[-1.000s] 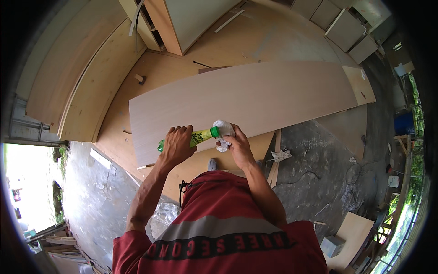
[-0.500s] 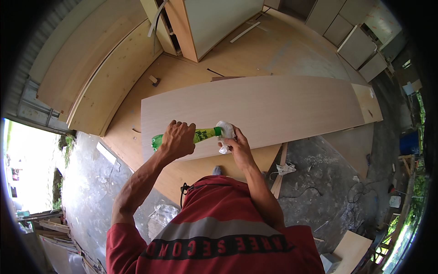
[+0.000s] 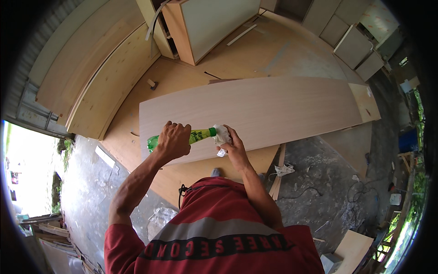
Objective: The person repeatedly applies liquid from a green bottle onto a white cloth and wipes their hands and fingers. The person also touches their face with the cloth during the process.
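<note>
My left hand [image 3: 174, 140] is closed around the middle of a green plastic bottle [image 3: 200, 135], which lies nearly level with its cap end pointing right. A crumpled white cloth [image 3: 222, 135] meets the cap end, gripped in the fingers of my right hand [image 3: 237, 148]. Whether the bottle's mouth is uncovered beneath the cloth cannot be made out. Both hands are above the near edge of a long, pale wood-grain panel [image 3: 273, 102], which lies flat across the plywood sheets.
Tall curved-looking boards [image 3: 109, 77] lean at the left, and a white-faced cabinet [image 3: 214, 27] stands at the back. On the grey concrete floor are a crumpled rag [image 3: 284, 170], a clear plastic bag [image 3: 162, 218] and a loose board [image 3: 353, 249]. A small wood block [image 3: 152, 84] lies behind the panel.
Bottle and both hands have shifted slightly left. The cloth looks more bunched up in my right hand, still against the bottle's cap end.
</note>
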`<state>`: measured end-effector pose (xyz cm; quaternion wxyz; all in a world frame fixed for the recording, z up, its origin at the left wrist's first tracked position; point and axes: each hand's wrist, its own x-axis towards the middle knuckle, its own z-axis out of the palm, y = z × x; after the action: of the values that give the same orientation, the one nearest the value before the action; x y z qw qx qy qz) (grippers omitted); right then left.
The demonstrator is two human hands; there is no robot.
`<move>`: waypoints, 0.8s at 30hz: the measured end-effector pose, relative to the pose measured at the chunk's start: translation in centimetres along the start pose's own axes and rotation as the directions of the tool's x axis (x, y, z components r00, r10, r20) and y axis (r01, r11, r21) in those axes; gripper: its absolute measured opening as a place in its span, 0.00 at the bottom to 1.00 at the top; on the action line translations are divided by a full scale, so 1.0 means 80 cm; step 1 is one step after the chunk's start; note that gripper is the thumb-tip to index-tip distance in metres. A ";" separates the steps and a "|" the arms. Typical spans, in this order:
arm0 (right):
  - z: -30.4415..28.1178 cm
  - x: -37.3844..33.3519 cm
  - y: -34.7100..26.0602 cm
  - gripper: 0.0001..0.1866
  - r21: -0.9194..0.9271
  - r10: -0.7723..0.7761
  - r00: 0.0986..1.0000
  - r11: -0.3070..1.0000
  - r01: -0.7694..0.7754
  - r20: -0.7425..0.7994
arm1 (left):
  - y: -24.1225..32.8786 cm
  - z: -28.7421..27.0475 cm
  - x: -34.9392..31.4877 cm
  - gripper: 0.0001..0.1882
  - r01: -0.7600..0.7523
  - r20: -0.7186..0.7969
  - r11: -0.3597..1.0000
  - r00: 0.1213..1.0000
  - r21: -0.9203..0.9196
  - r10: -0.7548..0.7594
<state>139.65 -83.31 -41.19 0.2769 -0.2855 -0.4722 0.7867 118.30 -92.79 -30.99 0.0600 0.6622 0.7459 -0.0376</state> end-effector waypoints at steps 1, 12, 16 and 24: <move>-0.001 0.000 0.002 0.36 -0.006 -0.009 1.000 1.000 0.009 0.001 | -0.001 0.000 0.001 0.16 -0.004 -0.015 1.000 1.000 0.003 0.004; 0.004 0.004 0.002 0.37 -0.034 -0.082 0.996 0.996 0.081 -0.033 | 0.014 -0.001 -0.001 0.16 -0.089 -0.031 0.996 0.996 -0.020 0.088; -0.002 0.000 0.005 0.38 0.016 -0.057 0.998 0.998 0.057 -0.021 | 0.014 0.002 -0.002 0.17 -0.072 -0.017 0.997 0.997 -0.002 0.072; -0.001 -0.006 -0.008 0.37 0.075 -0.041 0.999 0.996 0.041 -0.010 | 0.005 -0.008 -0.001 0.18 -0.049 -0.068 0.999 0.996 0.012 0.050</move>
<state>140.13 -83.36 -40.53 0.3055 -0.2683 -0.4468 0.7969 118.70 -92.70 -30.37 0.0320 0.6818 0.7306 -0.0173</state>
